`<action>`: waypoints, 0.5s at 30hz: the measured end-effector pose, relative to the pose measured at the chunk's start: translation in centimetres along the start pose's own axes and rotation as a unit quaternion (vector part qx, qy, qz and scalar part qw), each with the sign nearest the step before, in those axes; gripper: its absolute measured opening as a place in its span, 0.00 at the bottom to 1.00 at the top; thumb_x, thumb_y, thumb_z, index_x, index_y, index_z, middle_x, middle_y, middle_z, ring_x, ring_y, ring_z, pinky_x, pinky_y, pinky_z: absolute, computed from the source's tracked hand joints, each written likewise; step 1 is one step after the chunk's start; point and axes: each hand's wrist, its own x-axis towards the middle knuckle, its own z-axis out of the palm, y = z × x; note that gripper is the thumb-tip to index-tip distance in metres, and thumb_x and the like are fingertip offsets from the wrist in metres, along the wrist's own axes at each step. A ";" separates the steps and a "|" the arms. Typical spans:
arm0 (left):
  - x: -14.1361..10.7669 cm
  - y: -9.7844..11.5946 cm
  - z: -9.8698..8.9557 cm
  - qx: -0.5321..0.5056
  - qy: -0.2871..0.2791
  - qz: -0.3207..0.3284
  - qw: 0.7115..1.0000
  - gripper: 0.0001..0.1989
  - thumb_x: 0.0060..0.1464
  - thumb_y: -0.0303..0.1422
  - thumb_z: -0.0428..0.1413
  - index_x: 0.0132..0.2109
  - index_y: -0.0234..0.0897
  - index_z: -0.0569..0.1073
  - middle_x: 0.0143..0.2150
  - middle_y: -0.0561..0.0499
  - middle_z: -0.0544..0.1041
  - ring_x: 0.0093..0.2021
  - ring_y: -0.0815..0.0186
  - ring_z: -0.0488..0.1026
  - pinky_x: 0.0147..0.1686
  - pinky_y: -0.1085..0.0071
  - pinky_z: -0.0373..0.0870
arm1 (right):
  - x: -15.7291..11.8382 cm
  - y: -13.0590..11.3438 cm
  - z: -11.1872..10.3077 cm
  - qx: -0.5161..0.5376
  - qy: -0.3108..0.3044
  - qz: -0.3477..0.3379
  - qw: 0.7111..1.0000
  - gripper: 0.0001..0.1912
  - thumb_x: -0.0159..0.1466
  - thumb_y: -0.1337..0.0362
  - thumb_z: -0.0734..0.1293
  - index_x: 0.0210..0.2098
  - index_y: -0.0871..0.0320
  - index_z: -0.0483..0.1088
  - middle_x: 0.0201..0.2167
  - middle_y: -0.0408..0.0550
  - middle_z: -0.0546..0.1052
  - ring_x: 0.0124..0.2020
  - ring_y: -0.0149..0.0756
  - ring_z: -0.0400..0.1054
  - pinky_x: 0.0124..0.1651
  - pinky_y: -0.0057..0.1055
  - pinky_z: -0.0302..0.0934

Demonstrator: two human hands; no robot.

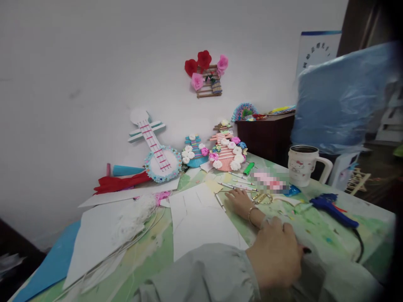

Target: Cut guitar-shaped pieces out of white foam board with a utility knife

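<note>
My left hand reaches across from the lower left, its fingers closed on the grey sleeve of my right forearm. A small dark tip shows beside its knuckles, too unclear to name. Beyond it, my right hand rests palm down on the table with its fingers spread, a bracelet at the wrist. Gold-handled scissors lie just right of that hand. Several slim pens are beyond its fingertips. To its left lies a white sheet with a few faint lines.
A blue glue gun with a cord and a white mug stand at the right. White card, white strings and blue card lie left. A banjo-like craft and two flowered crafts lean on the wall.
</note>
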 end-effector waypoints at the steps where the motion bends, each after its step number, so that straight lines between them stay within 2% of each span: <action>1: 0.3 0.3 0.1 0.007 0.009 0.006 1.000 0.17 0.60 0.35 0.43 0.46 0.24 0.67 0.41 0.34 0.67 0.43 0.51 0.64 0.38 0.56 0.66 | 0.4 -0.1 -0.5 -0.029 -0.010 -0.004 1.000 0.20 0.62 0.74 0.57 0.52 0.62 0.68 0.51 0.61 0.70 0.54 0.49 0.57 0.53 0.46 0.51; 4: 1.0 0.3 -0.2 0.016 0.056 -0.005 0.998 0.12 0.57 0.28 0.43 0.45 0.27 0.66 0.42 0.36 0.67 0.44 0.52 0.63 0.41 0.55 0.64 | 2.1 0.1 -2.5 -0.094 -0.030 -0.015 0.995 0.13 0.64 0.68 0.61 0.47 0.62 0.70 0.48 0.57 0.71 0.54 0.46 0.60 0.55 0.46 0.52; 6: 1.3 -0.1 -1.2 0.003 0.100 -0.030 0.995 0.11 0.55 0.25 0.43 0.44 0.29 0.66 0.44 0.37 0.67 0.45 0.53 0.62 0.44 0.55 0.62 | 3.4 0.4 -4.0 -0.119 -0.028 -0.011 0.992 0.13 0.65 0.63 0.62 0.47 0.62 0.69 0.50 0.53 0.70 0.54 0.44 0.61 0.56 0.48 0.54; 8: 1.4 -0.4 -2.7 -0.060 0.154 -0.064 0.984 0.12 0.54 0.22 0.42 0.44 0.32 0.65 0.43 0.38 0.68 0.45 0.55 0.63 0.45 0.57 0.62 | 4.8 0.7 -5.3 -0.128 -0.019 0.002 0.992 0.15 0.65 0.60 0.63 0.48 0.61 0.68 0.51 0.52 0.69 0.54 0.43 0.62 0.56 0.49 0.55; 10: 1.1 -0.1 -4.4 -0.166 0.191 -0.131 0.959 0.13 0.52 0.20 0.42 0.43 0.35 0.63 0.40 0.42 0.69 0.41 0.58 0.65 0.42 0.61 0.62 | 6.1 0.9 -6.5 -0.123 -0.010 0.025 0.992 0.15 0.65 0.60 0.63 0.49 0.61 0.68 0.52 0.52 0.69 0.53 0.43 0.63 0.55 0.49 0.58; 12: 0.1 0.8 -5.6 -0.272 0.191 -0.205 0.921 0.12 0.52 0.21 0.43 0.42 0.38 0.62 0.38 0.45 0.70 0.38 0.60 0.65 0.39 0.63 0.62 | 7.4 1.2 -7.7 -0.104 -0.002 0.060 0.993 0.16 0.65 0.60 0.63 0.50 0.60 0.67 0.52 0.52 0.69 0.52 0.42 0.64 0.53 0.48 0.60; 15: -2.3 2.6 -5.6 -0.361 0.159 -0.221 0.892 0.10 0.54 0.24 0.43 0.40 0.41 0.63 0.38 0.47 0.70 0.38 0.62 0.65 0.40 0.64 0.62 | 9.0 2.1 -9.8 -0.052 0.013 0.139 0.989 0.17 0.64 0.59 0.64 0.51 0.60 0.66 0.52 0.52 0.69 0.50 0.42 0.66 0.51 0.47 0.62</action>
